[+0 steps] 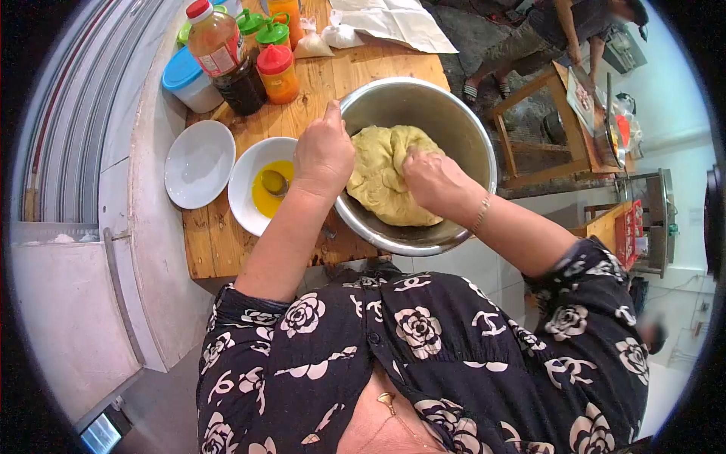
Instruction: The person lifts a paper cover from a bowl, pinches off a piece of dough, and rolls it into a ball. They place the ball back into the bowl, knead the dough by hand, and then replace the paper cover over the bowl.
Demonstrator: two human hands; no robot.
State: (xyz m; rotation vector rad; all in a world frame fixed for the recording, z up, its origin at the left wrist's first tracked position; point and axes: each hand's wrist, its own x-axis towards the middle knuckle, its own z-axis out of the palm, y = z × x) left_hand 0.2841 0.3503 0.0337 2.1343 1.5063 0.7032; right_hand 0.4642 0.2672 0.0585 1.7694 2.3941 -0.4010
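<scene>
pressing ur right hand (pixel 431 178) closed into the dough (pixel 389 178) inside the steel bowl (pixel 454 121); ur left hand (pixel 324 151) grips the bowl rim w/ fingers curled, beside the white bowl w/ oil (pixel 246 193).

- dough (pixel 389 178): pale yellow
- bowl (pixel 454 121): silver steel
- dish (pixel 246 178), 9 o'clock of bowl: white, yellow liquid
- plate (pixel 198 163): white
- blouse (pixel 423 340): black, white roses
- table (pixel 212 242): orange-brown wood

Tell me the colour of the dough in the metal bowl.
Pale yellow dough, clearest in the head view.
</scene>
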